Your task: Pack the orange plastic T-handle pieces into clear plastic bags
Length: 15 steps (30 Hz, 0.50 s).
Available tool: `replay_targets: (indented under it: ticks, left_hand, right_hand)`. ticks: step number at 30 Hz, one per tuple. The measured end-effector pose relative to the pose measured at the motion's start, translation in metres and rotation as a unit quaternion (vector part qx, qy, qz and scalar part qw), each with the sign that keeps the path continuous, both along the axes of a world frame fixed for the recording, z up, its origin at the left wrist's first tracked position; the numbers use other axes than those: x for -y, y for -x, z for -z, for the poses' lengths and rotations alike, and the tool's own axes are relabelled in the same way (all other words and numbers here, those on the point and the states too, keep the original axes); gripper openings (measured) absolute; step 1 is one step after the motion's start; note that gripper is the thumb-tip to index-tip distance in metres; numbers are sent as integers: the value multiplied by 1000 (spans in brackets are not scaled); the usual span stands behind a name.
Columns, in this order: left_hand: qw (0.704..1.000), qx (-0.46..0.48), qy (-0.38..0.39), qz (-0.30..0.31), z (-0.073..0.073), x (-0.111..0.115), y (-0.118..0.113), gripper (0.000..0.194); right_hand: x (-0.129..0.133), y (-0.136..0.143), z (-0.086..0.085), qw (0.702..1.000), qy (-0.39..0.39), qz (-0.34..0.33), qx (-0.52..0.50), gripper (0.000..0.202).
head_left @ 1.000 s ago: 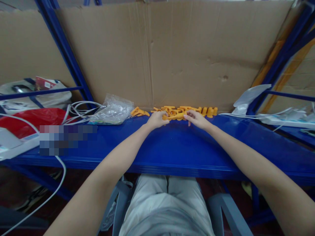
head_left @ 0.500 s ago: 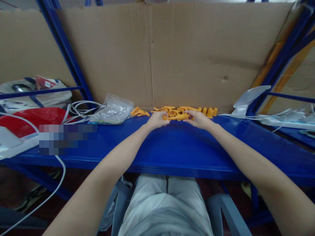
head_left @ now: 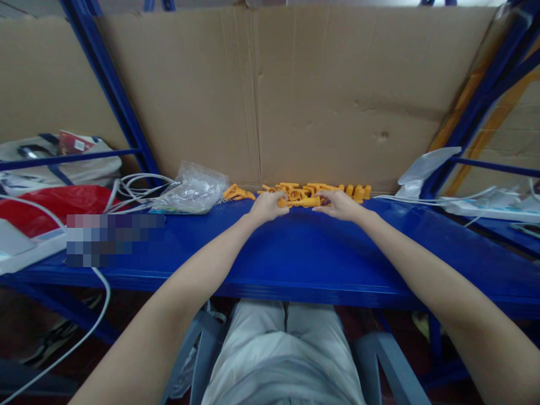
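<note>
Along the back of the blue table (head_left: 270,247), against the cardboard, lies a row of orange plastic parts (head_left: 300,194) of mixed shapes, some with rings and rods. My left hand (head_left: 269,207) curls round the left end of the central pile, thumb and fingers on either side of a rounded orange piece. At the pile's right end, my right hand (head_left: 338,206) bends its fingers inward against the parts; its fingertips are partly hidden among them. Several upright orange cylindrical pieces (head_left: 358,193) stand just beyond the right hand. Left of the left hand rests a separate orange piece (head_left: 238,193).
A clear plastic bag (head_left: 189,188) and white cables (head_left: 141,183) lie at the left, beside a red bag (head_left: 63,205). A white power strip (head_left: 485,208) sits at the far right. Blue frame posts (head_left: 112,84) and a cardboard sheet (head_left: 316,95) bound the back.
Both hands stay at the two ends of the orange pile, with almost no movement. The whole view has shifted very slightly.
</note>
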<state>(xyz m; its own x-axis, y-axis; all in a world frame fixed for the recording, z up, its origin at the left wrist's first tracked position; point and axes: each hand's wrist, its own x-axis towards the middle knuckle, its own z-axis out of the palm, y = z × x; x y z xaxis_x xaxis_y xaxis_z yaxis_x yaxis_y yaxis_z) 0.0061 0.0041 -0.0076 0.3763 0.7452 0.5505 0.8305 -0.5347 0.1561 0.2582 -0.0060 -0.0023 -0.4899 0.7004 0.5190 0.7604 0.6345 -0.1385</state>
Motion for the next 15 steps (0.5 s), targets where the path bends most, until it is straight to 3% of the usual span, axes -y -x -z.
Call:
replay_targets:
  ticks: [7,15]
  left_hand:
    - [1000,1,-7,-1,-1,1,-1,28]
    - [999,31,1,29,-2,0,0,25]
  right_hand:
    - [-2,0,5,999,28,-2,-34,40]
    - [3,14,8,983,-150,-19,107,36]
